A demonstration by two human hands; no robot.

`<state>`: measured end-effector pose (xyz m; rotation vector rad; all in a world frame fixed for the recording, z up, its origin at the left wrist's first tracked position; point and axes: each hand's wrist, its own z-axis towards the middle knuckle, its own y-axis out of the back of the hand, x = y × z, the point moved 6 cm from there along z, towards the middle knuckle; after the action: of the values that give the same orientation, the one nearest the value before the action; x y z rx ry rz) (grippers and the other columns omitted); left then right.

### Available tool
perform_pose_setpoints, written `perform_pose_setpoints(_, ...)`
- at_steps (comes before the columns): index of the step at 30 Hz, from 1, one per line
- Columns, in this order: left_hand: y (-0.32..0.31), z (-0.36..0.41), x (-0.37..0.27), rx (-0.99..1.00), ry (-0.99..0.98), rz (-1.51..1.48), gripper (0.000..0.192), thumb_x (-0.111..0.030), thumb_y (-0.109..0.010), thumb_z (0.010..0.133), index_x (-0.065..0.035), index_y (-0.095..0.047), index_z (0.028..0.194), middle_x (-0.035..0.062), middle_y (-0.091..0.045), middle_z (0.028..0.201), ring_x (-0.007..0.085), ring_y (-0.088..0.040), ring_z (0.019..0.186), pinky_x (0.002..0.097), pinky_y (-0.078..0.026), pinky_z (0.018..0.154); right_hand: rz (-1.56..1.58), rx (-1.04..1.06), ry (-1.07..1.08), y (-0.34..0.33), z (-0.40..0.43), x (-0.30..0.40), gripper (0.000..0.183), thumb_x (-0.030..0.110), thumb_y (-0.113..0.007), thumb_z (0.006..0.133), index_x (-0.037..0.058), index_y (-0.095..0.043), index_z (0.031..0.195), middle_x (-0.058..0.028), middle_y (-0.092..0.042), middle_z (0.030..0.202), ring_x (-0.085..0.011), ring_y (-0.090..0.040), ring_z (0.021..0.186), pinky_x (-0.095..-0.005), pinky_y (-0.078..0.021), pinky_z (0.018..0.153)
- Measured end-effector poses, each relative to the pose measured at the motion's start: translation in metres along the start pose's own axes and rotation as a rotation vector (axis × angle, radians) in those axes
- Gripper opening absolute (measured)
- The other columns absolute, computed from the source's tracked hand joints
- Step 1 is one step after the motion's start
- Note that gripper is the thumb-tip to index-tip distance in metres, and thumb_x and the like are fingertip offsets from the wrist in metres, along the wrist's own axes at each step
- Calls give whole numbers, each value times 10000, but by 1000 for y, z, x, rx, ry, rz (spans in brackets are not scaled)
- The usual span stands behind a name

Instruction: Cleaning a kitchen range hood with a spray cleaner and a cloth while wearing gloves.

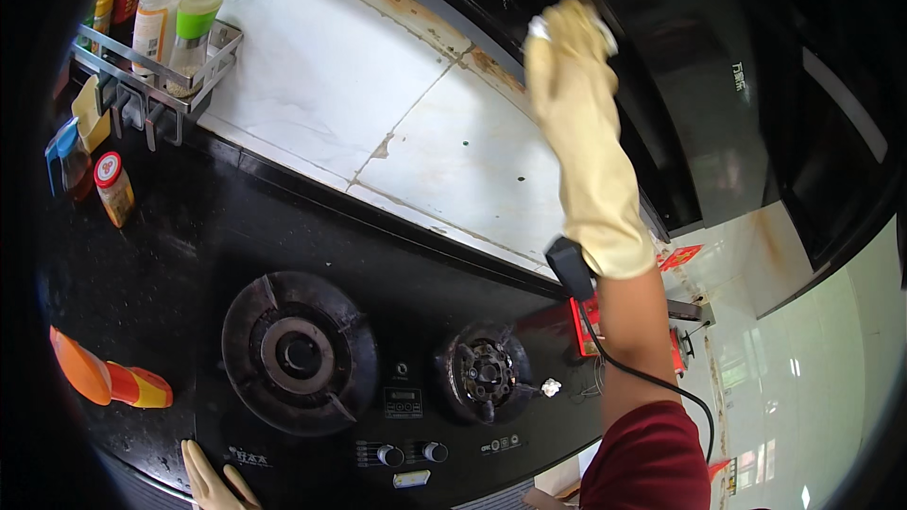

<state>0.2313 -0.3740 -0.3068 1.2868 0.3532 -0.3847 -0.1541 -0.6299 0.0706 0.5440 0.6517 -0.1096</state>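
Observation:
My right hand [570, 39], in a long cream rubber glove, is raised against the underside of the black range hood [680, 92]. Its fingers are bent around a white cloth or wipe [606, 37], of which only edges show. A black device with a cable [570, 268] sits at that wrist. My left hand [212, 478], gloved alike, rests at the front edge of the black gas stove [319, 464], near the bottom left; part of it is cut off and it holds nothing visible. An orange and yellow spray bottle [117, 379] stands or lies to its upper left.
Two burners [299, 354] with dark pan supports are on the stove. A metal wall rack [152, 81] holds several seasoning containers. A red-lidded jar [115, 188] and a blue-topped oil bottle [73, 156] stand below it. A small crumpled white piece [550, 387] lies beside the smaller burner.

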Motion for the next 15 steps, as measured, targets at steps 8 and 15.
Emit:
perform_pose_setpoints(8,-11,-5,11,72,70,-5,553,-200,-586,976,31,-440,1457,305,-520,1403,468,-514,1282,493,-400,1113,272,87,-832,8,-74,-141,442,331,-520,990,-62,-690,1104,-256,-704,1058,-418,-660,1016,-447,-511,880)
perform_pose_setpoints(15,-14,-9,11,43,133,-75,536,-179,-587,979,35,-451,1452,307,-522,1400,474,-512,1279,490,-402,1112,243,-70,-196,-12,-22,-93,357,249,-558,994,-46,-685,1148,-281,-679,1141,-433,-629,1126,-447,-490,999)
